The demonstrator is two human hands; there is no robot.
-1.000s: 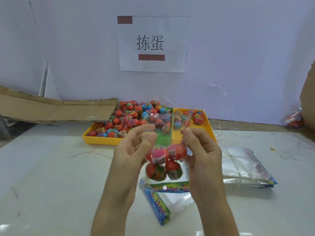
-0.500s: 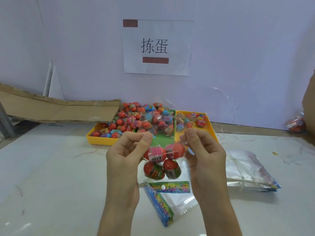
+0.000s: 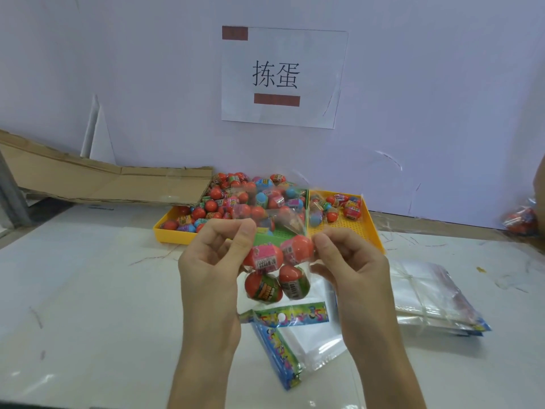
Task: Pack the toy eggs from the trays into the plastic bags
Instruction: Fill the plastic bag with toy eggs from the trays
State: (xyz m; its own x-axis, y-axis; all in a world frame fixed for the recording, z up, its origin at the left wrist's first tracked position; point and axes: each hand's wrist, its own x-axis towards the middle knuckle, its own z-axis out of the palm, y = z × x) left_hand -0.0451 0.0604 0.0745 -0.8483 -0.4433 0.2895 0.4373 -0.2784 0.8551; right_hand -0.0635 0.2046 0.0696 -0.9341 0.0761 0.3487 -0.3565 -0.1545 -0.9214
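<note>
Both hands hold a clear plastic bag [image 3: 278,273] of four toy eggs [image 3: 262,286] above the table [image 3: 88,290], left hand [image 3: 215,261] and right hand [image 3: 351,261] pinching its top edge. Behind it sit yellow trays [image 3: 373,228] heaped with eggs, and empty bags [image 3: 433,293] lie stacked to the right.

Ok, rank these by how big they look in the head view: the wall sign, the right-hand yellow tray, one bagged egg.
1. Wall sign, clearly largest.
2. Right-hand yellow tray, partly hidden behind the held bag.
3. Bagged egg, smallest, though it hangs nearest the camera, so it looks bigger than it truly is.
</note>
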